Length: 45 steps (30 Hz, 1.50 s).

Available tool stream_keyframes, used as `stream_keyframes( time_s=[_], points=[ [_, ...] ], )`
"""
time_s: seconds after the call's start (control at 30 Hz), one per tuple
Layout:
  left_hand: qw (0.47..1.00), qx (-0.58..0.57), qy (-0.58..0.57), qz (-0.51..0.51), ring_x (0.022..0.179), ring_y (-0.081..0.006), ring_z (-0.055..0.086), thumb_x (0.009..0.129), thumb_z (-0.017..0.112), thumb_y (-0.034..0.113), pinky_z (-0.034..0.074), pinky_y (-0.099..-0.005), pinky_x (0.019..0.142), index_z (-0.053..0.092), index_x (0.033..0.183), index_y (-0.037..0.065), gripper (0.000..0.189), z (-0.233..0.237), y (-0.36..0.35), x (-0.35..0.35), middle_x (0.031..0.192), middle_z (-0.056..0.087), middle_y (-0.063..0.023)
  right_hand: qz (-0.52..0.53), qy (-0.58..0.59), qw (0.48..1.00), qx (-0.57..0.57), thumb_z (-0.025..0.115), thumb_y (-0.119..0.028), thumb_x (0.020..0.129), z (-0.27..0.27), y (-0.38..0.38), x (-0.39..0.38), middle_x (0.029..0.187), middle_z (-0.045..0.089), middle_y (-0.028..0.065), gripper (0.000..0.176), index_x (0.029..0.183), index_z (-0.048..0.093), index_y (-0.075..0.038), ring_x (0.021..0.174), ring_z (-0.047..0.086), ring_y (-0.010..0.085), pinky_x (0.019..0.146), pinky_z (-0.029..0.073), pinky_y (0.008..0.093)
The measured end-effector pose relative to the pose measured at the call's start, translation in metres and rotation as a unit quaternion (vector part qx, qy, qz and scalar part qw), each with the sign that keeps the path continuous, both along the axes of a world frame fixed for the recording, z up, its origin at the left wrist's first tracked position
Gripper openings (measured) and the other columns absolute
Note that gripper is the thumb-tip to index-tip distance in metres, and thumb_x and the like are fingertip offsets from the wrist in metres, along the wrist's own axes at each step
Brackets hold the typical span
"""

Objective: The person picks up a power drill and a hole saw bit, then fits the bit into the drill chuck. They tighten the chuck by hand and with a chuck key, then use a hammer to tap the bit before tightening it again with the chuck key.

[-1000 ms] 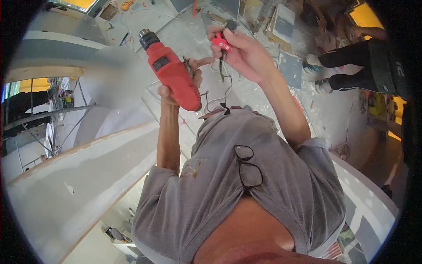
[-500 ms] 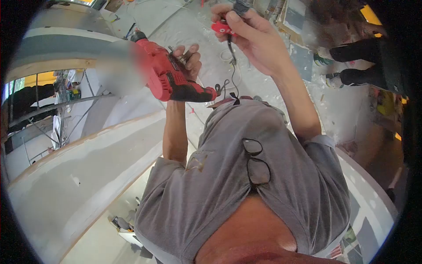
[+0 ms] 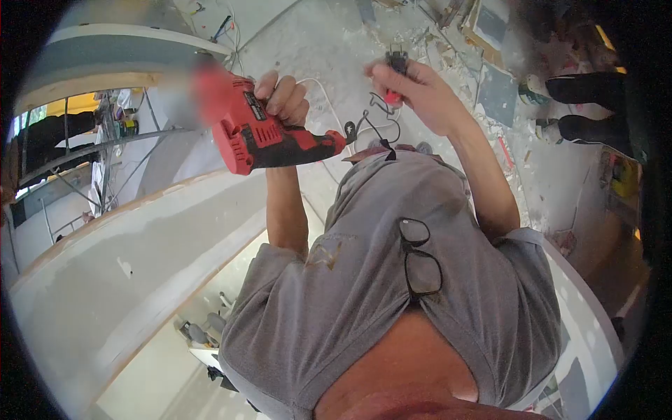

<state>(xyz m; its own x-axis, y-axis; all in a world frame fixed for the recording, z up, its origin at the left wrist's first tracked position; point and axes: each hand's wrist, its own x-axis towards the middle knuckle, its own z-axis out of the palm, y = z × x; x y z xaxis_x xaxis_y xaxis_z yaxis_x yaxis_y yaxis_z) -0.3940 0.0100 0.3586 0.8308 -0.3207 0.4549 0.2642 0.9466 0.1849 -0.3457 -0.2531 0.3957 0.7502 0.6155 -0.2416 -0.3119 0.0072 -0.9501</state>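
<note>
A red and black corded power tool [image 3: 253, 133] is held at the upper left, its front end blurred. The fingers of my left hand [image 3: 285, 101] curl over its upper side. Across from it, my right hand [image 3: 420, 91] closes around a black plug [image 3: 397, 60], whose end points up. Just below those fingers shows a small red piece [image 3: 393, 98]. A thin black cord [image 3: 378, 129] hangs in loops between the tool's handle and my right hand.
A dusty floor [image 3: 308, 49] with debris lies ahead. At the right stand another person's dark-clothed legs [image 3: 591, 91]. Metal railings [image 3: 91, 150] are at the left, above a long pale curved ledge [image 3: 140, 259]. Glasses [image 3: 423, 271] hang from my grey shirt [image 3: 364, 259].
My right hand has moved right and down with the plug, which now points up. The power tool has shifted slightly left and down, and my left fingers now lie against its upper side.
</note>
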Motion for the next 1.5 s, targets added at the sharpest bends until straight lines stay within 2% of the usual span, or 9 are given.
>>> stream_keyframes(
  time_s=[0.4, 0.6, 0.77, 0.9, 1.0, 1.1, 1.17, 1.3, 1.5],
  points=[
    [0.996, 0.047, -0.080, 0.007, 0.067, -0.0126, 0.040, 0.098, 0.054, 0.026, 0.033, -0.0267, 0.058, 0.058, 0.093, 0.013, 0.015, 0.028, 0.015, -0.015, 0.075, 0.052, -0.0018, 0.230, 0.051, 0.964, -0.125, 0.067, -0.033, 0.094, -0.073, 0.041, -0.015, 0.084, 0.064, -0.0036, 0.033, 0.113, 0.071, -0.007, 0.071, 0.049, 0.0054, 0.064, 0.039, 0.0211],
    [0.993, 0.053, -0.106, 0.027, 0.063, -0.0132, 0.043, 0.096, 0.058, 0.031, 0.035, -0.0291, 0.056, 0.059, 0.091, 0.013, 0.019, 0.027, 0.031, -0.024, 0.076, 0.055, -0.0030, 0.206, 0.042, 0.977, -0.021, 0.076, -0.016, 0.086, -0.064, 0.051, -0.028, 0.085, 0.065, -0.0024, 0.016, 0.095, 0.069, -0.005, 0.076, 0.054, 0.0090, 0.070, 0.043, 0.0262],
    [0.980, 0.110, -0.107, 0.129, 0.070, -0.0128, 0.043, 0.099, 0.055, 0.034, 0.035, -0.0249, 0.060, 0.060, 0.094, 0.017, 0.019, 0.017, 0.024, -0.030, 0.077, 0.057, -0.0011, 0.210, 0.086, 0.974, -0.008, 0.072, -0.010, 0.088, -0.067, 0.033, -0.011, 0.092, 0.060, 0.0006, 0.015, 0.098, 0.065, 0.000, 0.085, 0.057, 0.0124, 0.080, 0.063, 0.0345],
    [0.972, 0.131, -0.105, 0.168, 0.070, -0.0131, 0.043, 0.099, 0.054, 0.036, 0.035, -0.0258, 0.059, 0.058, 0.095, 0.017, 0.020, 0.010, 0.027, -0.039, 0.076, 0.057, -0.0022, 0.249, 0.064, 0.966, 0.002, 0.072, -0.017, 0.090, -0.085, 0.040, -0.009, 0.092, 0.060, -0.0003, 0.020, 0.102, 0.067, -0.002, 0.087, 0.057, 0.0115, 0.079, 0.059, 0.0320],
    [0.968, 0.140, -0.113, 0.177, 0.069, -0.0139, 0.045, 0.103, 0.044, 0.030, 0.036, -0.0275, 0.060, 0.055, 0.094, 0.017, 0.019, -0.004, 0.038, -0.048, 0.077, 0.061, -0.0030, 0.202, 0.028, 0.979, -0.020, 0.068, -0.024, 0.094, -0.093, 0.051, -0.011, 0.088, 0.061, -0.0042, 0.022, 0.107, 0.067, -0.007, 0.076, 0.050, 0.0050, 0.069, 0.041, 0.0231],
    [0.949, 0.225, -0.074, 0.209, 0.065, -0.0138, 0.042, 0.092, 0.062, 0.048, 0.035, -0.0275, 0.058, 0.053, 0.093, 0.016, 0.034, -0.008, 0.050, -0.060, 0.078, 0.062, -0.0044, 0.088, 0.175, 0.979, 0.050, 0.065, -0.028, 0.094, -0.091, 0.057, 0.000, 0.099, 0.061, 0.0001, 0.041, 0.126, 0.060, -0.003, 0.081, 0.052, 0.0086, 0.074, 0.045, 0.0254],
    [0.907, 0.329, -0.073, 0.252, 0.078, -0.0151, 0.051, 0.063, 0.081, 0.058, 0.039, -0.0260, 0.064, 0.057, 0.104, 0.013, 0.065, 0.003, 0.051, -0.072, 0.081, 0.058, -0.0051, 0.094, 0.197, 0.970, 0.109, 0.063, -0.026, 0.095, -0.089, 0.061, 0.012, 0.102, 0.061, 0.0017, 0.041, 0.128, 0.058, -0.002, 0.082, 0.052, 0.0095, 0.074, 0.044, 0.0252],
    [0.832, 0.487, 0.021, 0.264, 0.094, -0.0200, 0.058, 0.044, 0.089, 0.054, 0.046, -0.0291, 0.078, 0.056, 0.114, 0.010, 0.089, 0.010, 0.059, -0.101, 0.095, 0.061, -0.0065, 0.108, 0.254, 0.934, 0.225, 0.059, -0.018, 0.097, -0.071, 0.077, 0.024, 0.110, 0.060, 0.0060, 0.038, 0.131, 0.055, -0.001, 0.085, 0.053, 0.0109, 0.077, 0.044, 0.0250],
    [0.784, 0.508, 0.155, 0.322, 0.107, -0.0220, 0.060, 0.048, 0.092, 0.030, 0.047, -0.0361, 0.096, 0.054, 0.127, 0.005, 0.091, -0.032, 0.031, -0.101, 0.115, 0.062, -0.0071, 0.152, 0.075, 0.979, 0.110, 0.060, -0.026, 0.098, -0.031, 0.118, 0.011, 0.114, 0.060, 0.0071, 0.044, 0.133, 0.052, 0.000, 0.095, 0.053, 0.0110, 0.084, 0.044, 0.0264]
  ],
)
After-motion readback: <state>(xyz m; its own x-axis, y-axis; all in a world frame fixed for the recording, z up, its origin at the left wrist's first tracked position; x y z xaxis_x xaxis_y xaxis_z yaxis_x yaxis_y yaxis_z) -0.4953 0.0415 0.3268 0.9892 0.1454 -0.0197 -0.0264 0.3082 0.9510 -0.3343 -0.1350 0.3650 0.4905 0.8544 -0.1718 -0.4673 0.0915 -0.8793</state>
